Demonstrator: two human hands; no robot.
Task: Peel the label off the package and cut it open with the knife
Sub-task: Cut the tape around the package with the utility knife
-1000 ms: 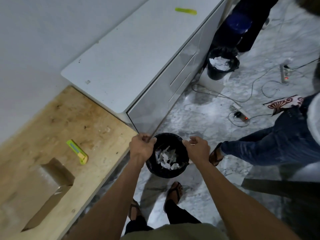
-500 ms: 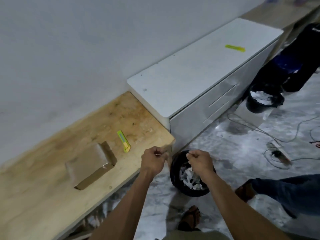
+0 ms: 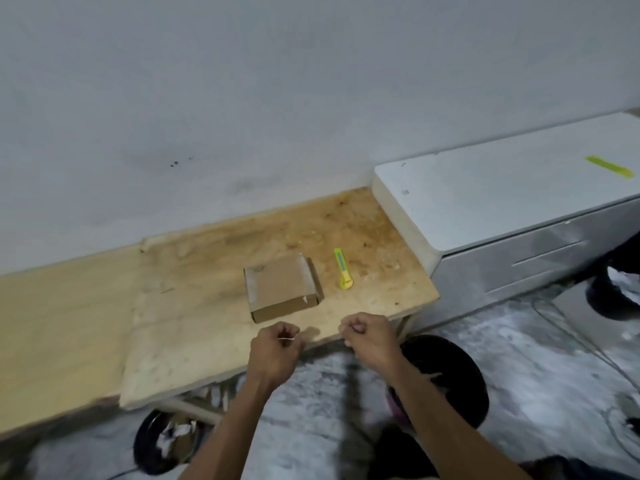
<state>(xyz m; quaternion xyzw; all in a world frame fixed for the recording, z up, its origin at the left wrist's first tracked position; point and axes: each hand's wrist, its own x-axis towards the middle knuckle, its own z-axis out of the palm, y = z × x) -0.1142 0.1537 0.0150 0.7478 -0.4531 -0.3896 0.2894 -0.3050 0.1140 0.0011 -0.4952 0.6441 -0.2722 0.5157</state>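
Two hands out in front of you, both curled into loose fists over the near edge of the bench (image 3: 194, 344). Your left hand (image 3: 275, 355) has its fingers closed, and a thin pale sliver shows between thumb and forefinger; too small to say what it is. Your right hand (image 3: 372, 339) is likewise closed, fingertips tucked in; whether it pinches anything cannot be told.

Package (image 3: 282, 289): flat brown cardboard box, lying on the bench just beyond your left hand, apart from both hands. Flaps closed. Top face bare brown card with whitish scuffing along the edges and a small white scrap at its near right corner. Contents not visible.

Knife (image 3: 343, 268): yellow-green utility cutter, lying flat on the bench just right of the package, not touching it, long axis pointing away from you.

Containers near the package:
- Black bin (image 3: 457, 375) on the floor, right of the package and below your right forearm. Interior reads dark; contents cannot be made out.
- Second black bin (image 3: 166, 441) on the floor under the bench, nearer you than the package, holding crumpled white paper scraps.
- Third dark bin (image 3: 616, 296) far right of the package at the frame edge, white material showing inside.

White cabinet (image 3: 502, 202) butts against the bench right of the package; a yellow-green strip (image 3: 609, 167) lies on its top.
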